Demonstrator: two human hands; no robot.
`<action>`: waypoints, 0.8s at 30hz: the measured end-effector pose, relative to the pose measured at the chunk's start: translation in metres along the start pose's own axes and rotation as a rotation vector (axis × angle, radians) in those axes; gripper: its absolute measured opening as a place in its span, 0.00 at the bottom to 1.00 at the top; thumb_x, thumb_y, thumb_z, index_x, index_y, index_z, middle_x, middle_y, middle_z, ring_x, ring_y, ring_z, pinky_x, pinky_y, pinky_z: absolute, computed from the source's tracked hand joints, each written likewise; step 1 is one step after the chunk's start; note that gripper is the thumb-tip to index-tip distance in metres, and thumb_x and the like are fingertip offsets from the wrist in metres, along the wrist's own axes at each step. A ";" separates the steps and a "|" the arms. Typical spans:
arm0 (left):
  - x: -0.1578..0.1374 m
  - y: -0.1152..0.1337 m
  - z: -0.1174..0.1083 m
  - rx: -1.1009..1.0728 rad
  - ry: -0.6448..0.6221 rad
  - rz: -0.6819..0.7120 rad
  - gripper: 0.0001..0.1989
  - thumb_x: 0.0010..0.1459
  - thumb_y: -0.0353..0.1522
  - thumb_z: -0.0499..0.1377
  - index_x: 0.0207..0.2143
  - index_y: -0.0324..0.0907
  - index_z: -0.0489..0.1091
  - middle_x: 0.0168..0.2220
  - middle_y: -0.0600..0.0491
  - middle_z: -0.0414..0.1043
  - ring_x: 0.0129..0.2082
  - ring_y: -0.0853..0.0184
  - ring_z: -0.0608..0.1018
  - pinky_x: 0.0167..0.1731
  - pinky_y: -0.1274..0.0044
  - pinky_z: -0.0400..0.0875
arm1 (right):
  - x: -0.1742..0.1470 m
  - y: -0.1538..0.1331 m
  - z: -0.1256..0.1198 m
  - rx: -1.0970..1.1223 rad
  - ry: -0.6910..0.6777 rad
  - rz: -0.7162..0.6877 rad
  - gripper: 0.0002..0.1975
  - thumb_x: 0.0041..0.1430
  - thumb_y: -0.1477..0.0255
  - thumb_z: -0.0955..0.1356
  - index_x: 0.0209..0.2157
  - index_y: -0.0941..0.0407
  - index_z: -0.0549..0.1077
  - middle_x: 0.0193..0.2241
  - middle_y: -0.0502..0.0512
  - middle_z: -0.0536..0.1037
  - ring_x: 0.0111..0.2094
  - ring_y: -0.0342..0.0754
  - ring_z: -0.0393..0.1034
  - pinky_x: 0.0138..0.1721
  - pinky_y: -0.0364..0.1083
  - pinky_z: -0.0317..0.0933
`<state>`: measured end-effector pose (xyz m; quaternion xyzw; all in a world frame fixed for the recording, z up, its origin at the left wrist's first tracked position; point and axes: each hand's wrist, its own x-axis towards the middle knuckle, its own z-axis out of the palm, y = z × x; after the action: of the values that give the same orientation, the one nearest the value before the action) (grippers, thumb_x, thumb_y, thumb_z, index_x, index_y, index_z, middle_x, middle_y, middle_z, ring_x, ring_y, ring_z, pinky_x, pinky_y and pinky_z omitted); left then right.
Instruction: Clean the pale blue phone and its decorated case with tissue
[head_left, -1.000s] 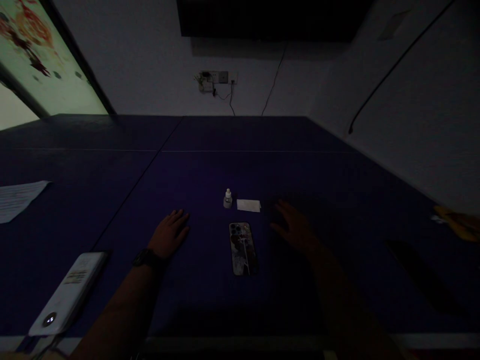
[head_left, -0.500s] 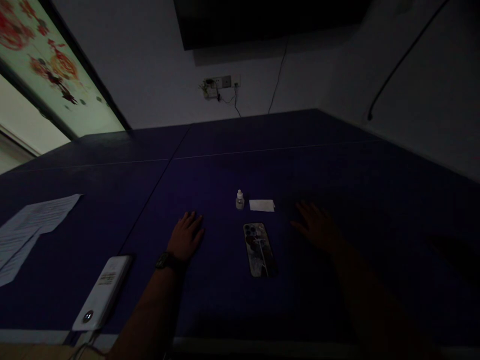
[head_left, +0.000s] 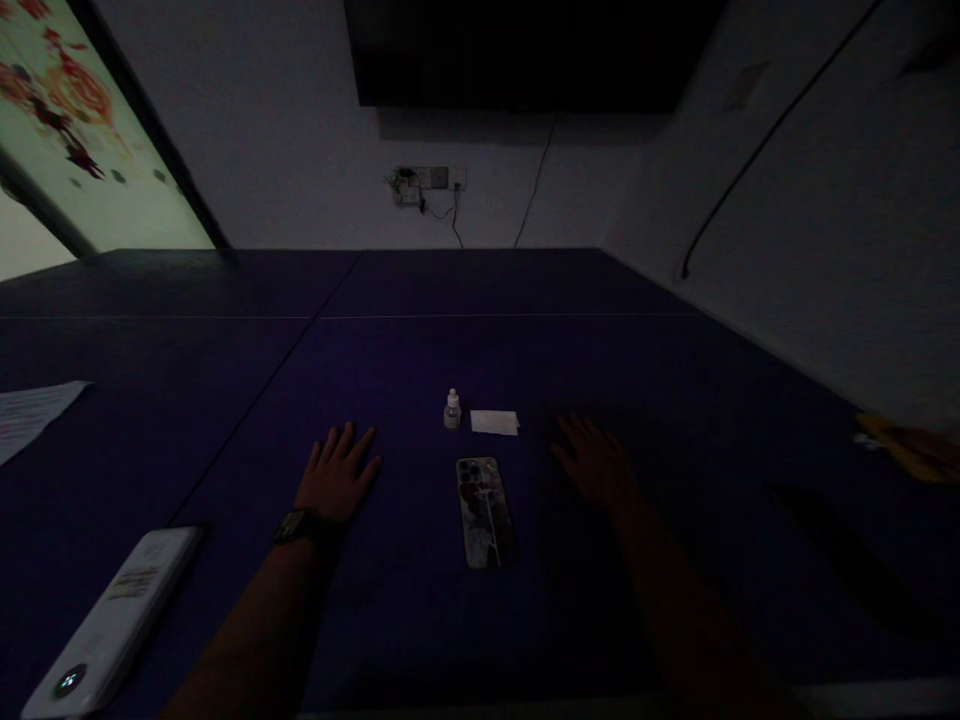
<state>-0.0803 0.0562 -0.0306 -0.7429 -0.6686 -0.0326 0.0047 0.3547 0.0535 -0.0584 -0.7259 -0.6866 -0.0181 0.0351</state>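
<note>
My left hand (head_left: 336,474) rests flat on the dark blue table (head_left: 405,350), fingers spread, with a watch (head_left: 292,525) on the wrist. On the other side, my right hand (head_left: 598,462) lies palm down in shadow, its fingers apart and nothing under them that I can see. Between the two hands a phone (head_left: 485,513) in a patterned case lies with its cameras facing up. Just beyond it stands a small clear dropper bottle (head_left: 452,411) with a white cap. A folded white paper or tissue (head_left: 494,422) lies to the bottle's right.
A white power bank (head_left: 120,615) with a lit display lies at the near left, and printed sheets (head_left: 37,413) are farther left. A dark long object (head_left: 840,550) and a yellow item (head_left: 919,447) are at the right. Behind the table are wall sockets (head_left: 431,178) and a dark screen (head_left: 517,55).
The view has turned to the right and levelled, so the things on the table appear farther left and the yellow item has come into sight. Both hands stay flat on the table.
</note>
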 end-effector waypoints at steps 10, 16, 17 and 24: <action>0.024 0.000 0.001 0.004 -0.027 -0.062 0.33 0.69 0.49 0.40 0.72 0.49 0.48 0.74 0.44 0.43 0.73 0.48 0.50 0.66 0.52 0.50 | 0.001 -0.003 -0.002 0.012 0.012 0.037 0.33 0.69 0.53 0.53 0.69 0.53 0.56 0.71 0.60 0.54 0.71 0.57 0.47 0.69 0.60 0.41; 0.027 -0.002 0.002 0.013 -0.022 -0.046 0.33 0.69 0.49 0.39 0.72 0.49 0.47 0.74 0.44 0.43 0.73 0.48 0.50 0.66 0.52 0.50 | 0.001 -0.004 -0.004 0.027 0.028 0.040 0.32 0.69 0.53 0.53 0.68 0.52 0.58 0.71 0.59 0.56 0.70 0.58 0.49 0.68 0.62 0.43; 0.027 -0.002 0.002 0.015 -0.021 -0.048 0.33 0.69 0.49 0.39 0.72 0.49 0.47 0.74 0.44 0.43 0.72 0.48 0.50 0.66 0.52 0.49 | 0.002 -0.004 -0.004 0.029 0.034 0.041 0.32 0.69 0.53 0.54 0.68 0.51 0.59 0.70 0.58 0.57 0.70 0.58 0.50 0.67 0.62 0.44; 0.026 -0.001 0.003 0.007 0.003 -0.047 0.33 0.69 0.49 0.39 0.72 0.49 0.50 0.73 0.43 0.46 0.72 0.47 0.52 0.65 0.51 0.51 | 0.016 0.003 -0.005 0.046 0.078 0.058 0.27 0.70 0.56 0.53 0.64 0.49 0.65 0.67 0.58 0.63 0.67 0.60 0.56 0.63 0.65 0.50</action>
<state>-0.0787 0.0820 -0.0321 -0.7268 -0.6861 -0.0314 0.0075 0.3583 0.0686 -0.0524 -0.7431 -0.6638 -0.0295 0.0791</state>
